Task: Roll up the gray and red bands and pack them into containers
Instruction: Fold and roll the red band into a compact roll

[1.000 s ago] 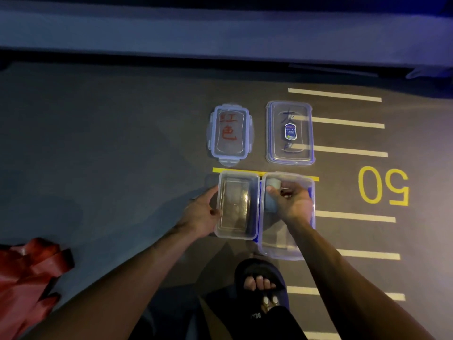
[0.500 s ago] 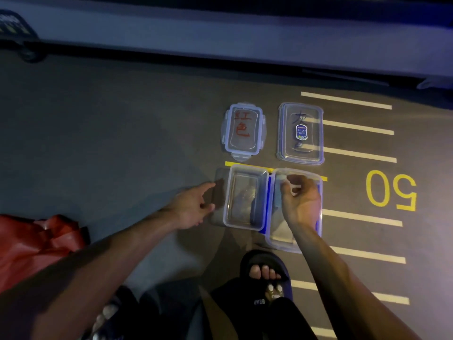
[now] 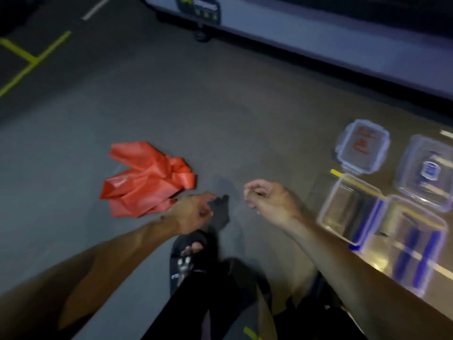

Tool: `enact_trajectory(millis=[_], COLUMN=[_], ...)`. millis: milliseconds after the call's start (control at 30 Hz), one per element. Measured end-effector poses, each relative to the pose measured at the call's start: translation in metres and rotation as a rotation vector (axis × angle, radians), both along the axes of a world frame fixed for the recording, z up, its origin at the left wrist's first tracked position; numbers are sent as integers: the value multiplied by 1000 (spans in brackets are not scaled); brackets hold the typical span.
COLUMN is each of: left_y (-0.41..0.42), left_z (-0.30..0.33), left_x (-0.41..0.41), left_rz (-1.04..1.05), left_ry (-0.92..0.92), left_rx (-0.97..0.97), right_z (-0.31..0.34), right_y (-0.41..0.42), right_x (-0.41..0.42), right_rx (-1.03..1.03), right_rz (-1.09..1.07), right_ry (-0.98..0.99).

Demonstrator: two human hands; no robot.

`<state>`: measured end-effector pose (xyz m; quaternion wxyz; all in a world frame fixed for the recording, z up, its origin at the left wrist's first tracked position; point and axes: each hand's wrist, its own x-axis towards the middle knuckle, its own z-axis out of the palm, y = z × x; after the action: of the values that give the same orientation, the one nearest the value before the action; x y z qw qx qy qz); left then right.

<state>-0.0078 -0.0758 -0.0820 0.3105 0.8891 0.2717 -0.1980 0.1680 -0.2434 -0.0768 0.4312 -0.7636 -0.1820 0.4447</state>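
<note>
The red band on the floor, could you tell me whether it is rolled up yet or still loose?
Still loose: the red band lies crumpled in a spread heap on the floor, outside the containers, and neither hand grips it.

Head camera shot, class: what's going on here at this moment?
A person crouches on a marked floor. The red band lies crumpled and unrolled on the floor. The left hand reaches toward it without touching it; the right hand hangs loosely curled and holds nothing. At right, two open clear containers sit with their lids laid beyond them. Blur hides what is inside.
</note>
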Motion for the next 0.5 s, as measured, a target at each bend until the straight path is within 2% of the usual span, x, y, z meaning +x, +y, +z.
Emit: enact_trajectory(millis=[67, 167, 300, 367, 500], left_y=[5, 20, 45, 63, 93], left_z=[-4, -23, -42, -46, -46], left_x=[-27, -55, -65, -67, -76], left_rz=[96, 90, 292, 407, 683], left_ry=[-41, -166, 8, 15, 45], left_rx=[43, 300, 435, 483, 442], right_z=[1, -6, -26, -34, -40], right_y=[24, 46, 43, 34, 22], right_x=[-14, -28, -41, -42, -37], right_rx=[15, -19, -58, -71, -100], right_rz=[92, 203, 263, 249, 140], right_ry=[-21, -60, -48, -34, 58])
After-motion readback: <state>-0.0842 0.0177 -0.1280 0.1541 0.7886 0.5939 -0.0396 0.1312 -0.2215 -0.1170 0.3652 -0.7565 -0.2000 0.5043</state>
